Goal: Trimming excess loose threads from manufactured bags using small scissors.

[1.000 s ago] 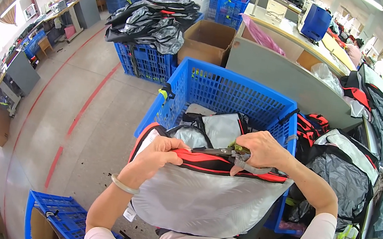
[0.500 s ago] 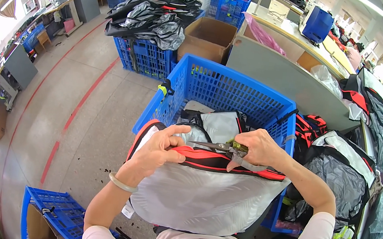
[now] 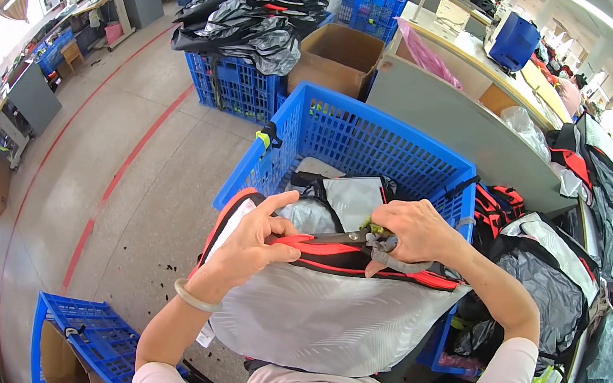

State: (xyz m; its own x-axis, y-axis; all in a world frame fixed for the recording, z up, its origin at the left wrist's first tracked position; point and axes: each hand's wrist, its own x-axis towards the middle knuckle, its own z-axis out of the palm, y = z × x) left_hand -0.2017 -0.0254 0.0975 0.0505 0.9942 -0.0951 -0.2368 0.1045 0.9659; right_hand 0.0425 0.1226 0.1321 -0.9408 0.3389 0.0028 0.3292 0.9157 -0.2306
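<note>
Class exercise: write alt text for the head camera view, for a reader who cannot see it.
A person's left hand grips the red-trimmed top edge of a grey backpack while the right hand works small snips along that edge. Behind stands a blue plastic crate holding more bags, on a workshop floor.

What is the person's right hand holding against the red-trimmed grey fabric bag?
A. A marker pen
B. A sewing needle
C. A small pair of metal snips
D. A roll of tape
C: the right hand holds a small pair of metal snips at the red-trimmed grey fabric bag, while the left hand pinches the red edge.
</note>
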